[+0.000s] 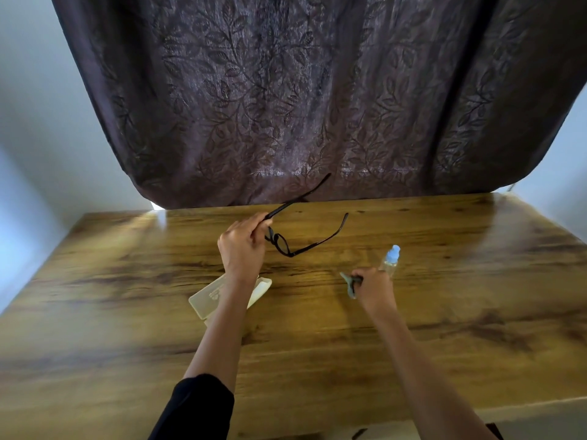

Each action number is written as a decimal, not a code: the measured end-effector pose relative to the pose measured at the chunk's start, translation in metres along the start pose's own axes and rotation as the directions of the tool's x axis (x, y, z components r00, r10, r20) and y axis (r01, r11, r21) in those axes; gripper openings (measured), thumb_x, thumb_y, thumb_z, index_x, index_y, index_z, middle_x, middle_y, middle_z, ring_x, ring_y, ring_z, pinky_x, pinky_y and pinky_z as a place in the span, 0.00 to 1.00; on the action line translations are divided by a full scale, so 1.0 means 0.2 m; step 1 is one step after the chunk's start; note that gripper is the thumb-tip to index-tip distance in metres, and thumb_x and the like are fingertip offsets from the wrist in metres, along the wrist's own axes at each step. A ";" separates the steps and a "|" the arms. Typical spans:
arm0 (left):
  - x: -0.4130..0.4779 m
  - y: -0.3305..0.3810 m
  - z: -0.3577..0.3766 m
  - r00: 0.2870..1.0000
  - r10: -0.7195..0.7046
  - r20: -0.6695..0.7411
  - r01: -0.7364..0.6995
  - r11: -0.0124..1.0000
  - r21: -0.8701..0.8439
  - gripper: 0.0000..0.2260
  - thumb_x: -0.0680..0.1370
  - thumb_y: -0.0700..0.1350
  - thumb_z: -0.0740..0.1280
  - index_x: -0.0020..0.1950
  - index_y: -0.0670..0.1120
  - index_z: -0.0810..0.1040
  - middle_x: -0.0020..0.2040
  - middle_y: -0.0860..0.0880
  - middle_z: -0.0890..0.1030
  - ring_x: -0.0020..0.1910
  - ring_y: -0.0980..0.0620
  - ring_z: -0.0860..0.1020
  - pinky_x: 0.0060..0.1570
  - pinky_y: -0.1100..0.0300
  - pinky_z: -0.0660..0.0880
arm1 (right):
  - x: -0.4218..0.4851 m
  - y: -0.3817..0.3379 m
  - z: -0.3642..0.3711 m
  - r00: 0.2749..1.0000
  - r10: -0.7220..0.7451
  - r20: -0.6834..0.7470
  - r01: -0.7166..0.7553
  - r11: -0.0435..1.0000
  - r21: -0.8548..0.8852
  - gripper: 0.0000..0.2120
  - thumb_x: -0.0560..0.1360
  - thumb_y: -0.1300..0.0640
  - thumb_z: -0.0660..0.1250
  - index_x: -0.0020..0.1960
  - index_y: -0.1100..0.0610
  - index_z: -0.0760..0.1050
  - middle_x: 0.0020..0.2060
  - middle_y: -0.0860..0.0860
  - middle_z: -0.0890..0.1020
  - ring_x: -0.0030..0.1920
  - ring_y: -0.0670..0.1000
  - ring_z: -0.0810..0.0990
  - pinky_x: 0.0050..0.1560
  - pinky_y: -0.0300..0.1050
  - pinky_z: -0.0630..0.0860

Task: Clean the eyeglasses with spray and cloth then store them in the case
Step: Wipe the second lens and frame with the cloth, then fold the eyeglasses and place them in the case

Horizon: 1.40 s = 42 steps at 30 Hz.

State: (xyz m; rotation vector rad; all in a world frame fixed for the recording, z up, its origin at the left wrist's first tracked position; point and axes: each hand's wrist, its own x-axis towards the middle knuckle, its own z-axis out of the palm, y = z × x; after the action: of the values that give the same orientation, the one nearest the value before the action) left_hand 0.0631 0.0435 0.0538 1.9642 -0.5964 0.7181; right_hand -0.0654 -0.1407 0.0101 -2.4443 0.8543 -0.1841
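Observation:
My left hand (pixel 243 246) holds the black eyeglasses (pixel 305 231) above the wooden table (pixel 444 296), gripping the frame near one hinge, with both temples unfolded and pointing away. My right hand (pixel 374 289) grips a small grey-green cloth (pixel 349 284) low over the table. A clear spray bottle (pixel 391 260) with a light blue cap stands just behind that hand. The cream glasses case (pixel 203 300) lies on the table under my left forearm, partly hidden; I cannot tell whether it lies open.
A dark brown leaf-patterned curtain (pixel 317 90) hangs behind the table's far edge, flanked by pale walls. The table's near edge runs along the bottom right.

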 end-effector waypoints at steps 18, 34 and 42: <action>-0.07 0.12 0.07 0.963 -0.269 -0.034 0.261 0.953 -0.153 0.07 0.77 0.43 0.66 0.50 0.44 0.83 0.40 0.53 0.83 0.28 0.53 0.77 0.42 0.82 0.65 | 0.12 -0.11 -0.01 0.999 0.016 0.030 -0.032 0.737 0.675 0.14 0.77 0.62 0.61 0.63 0.57 0.72 0.54 0.51 0.80 0.51 0.52 0.81 0.52 0.41 0.76; -0.09 0.14 0.18 0.882 -0.471 0.030 0.456 0.835 -0.307 0.08 0.76 0.46 0.67 0.54 0.49 0.82 0.44 0.58 0.84 0.37 0.59 0.80 0.46 0.59 0.79 | 0.11 -0.15 -0.01 0.986 0.150 -0.075 0.043 0.208 0.977 0.12 0.76 0.69 0.61 0.57 0.58 0.72 0.39 0.56 0.81 0.42 0.51 0.81 0.35 0.36 0.79; -0.09 0.12 0.19 0.857 -0.507 0.090 0.510 0.810 -0.288 0.12 0.78 0.42 0.64 0.59 0.42 0.79 0.55 0.49 0.81 0.32 0.57 0.80 0.35 0.73 0.75 | 0.13 -0.13 -0.02 0.966 0.131 -0.222 0.139 0.461 0.877 0.08 0.73 0.66 0.67 0.50 0.56 0.77 0.40 0.56 0.83 0.40 0.51 0.83 0.39 0.42 0.81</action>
State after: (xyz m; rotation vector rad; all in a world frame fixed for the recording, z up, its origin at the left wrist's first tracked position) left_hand 0.0441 0.0006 0.0402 1.7241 -0.1457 0.2579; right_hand -0.0323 -0.1416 0.0262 -1.3996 0.6007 -0.7717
